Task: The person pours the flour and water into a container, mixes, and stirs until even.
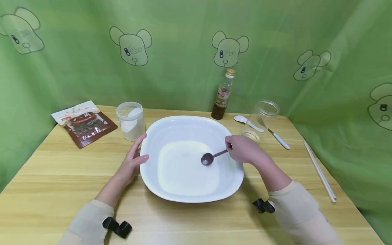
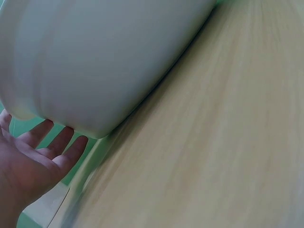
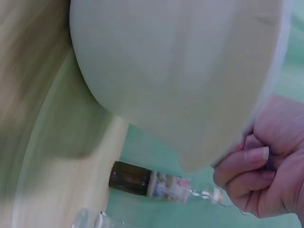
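A large white basin stands in the middle of the wooden table. Against its left side rests my left hand, thumb at the rim. The left wrist view shows that hand's spread fingers touching the outer wall of the basin. My right hand pinches the handle of a small dark measuring spoon over the basin's right rim. The spoon's round bowl hangs over the inside of the basin, with a little pale stuff in it. Curled right fingers show beside the rim in the right wrist view.
Behind left are a brown food packet and a clear jar of white powder. A bottle of dark liquid stands behind the basin. To the right are a glass jar, white spoon, fork and pale chopsticks.
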Available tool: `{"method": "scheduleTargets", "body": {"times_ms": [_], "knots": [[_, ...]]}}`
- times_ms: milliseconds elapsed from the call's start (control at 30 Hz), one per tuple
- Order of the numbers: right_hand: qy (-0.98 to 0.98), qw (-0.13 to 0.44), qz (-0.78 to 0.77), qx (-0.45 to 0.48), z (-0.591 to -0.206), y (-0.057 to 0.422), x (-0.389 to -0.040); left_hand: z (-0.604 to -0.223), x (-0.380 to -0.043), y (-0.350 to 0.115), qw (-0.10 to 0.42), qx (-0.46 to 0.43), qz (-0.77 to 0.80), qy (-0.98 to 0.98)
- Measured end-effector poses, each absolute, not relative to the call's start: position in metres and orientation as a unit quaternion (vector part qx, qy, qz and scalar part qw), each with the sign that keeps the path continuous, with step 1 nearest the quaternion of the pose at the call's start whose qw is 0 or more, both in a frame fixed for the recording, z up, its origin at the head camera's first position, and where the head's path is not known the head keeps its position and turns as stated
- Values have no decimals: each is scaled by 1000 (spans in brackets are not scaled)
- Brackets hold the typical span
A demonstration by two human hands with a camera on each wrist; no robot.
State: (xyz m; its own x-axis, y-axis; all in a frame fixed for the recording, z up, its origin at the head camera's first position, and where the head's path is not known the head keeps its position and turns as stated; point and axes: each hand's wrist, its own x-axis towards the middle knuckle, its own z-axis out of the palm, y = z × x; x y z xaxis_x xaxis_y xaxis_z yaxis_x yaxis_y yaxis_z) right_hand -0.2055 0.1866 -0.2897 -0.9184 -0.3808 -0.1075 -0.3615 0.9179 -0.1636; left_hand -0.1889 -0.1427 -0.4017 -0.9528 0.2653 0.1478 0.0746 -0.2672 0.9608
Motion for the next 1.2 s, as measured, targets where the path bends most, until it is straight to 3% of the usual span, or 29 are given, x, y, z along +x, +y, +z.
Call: {"method": "scheduleTargets", "body": {"times_ms": [200, 433, 667, 867, 1000, 1200], "knots": [[974, 62, -116, -183, -301, 166, -231, -402, -189, -142, 62, 134, 783, 604], [952, 98, -205, -207, -320, 145, -249, -401, -189, -142, 61, 134, 783, 604], [914, 196, -228, -272, -321, 128, -226, -401, -188, -142, 57, 143, 783, 603], [895, 252, -171, -325, -302, 157, -207, -402, -189, -142, 59, 140, 783, 603], [915, 223, -136, -309, -288, 184, -206, -402, -190, -142, 59, 140, 782, 605], [952, 119, -84, -269, -275, 200, -216, -402, -189, -142, 58, 140, 782, 605]]}}
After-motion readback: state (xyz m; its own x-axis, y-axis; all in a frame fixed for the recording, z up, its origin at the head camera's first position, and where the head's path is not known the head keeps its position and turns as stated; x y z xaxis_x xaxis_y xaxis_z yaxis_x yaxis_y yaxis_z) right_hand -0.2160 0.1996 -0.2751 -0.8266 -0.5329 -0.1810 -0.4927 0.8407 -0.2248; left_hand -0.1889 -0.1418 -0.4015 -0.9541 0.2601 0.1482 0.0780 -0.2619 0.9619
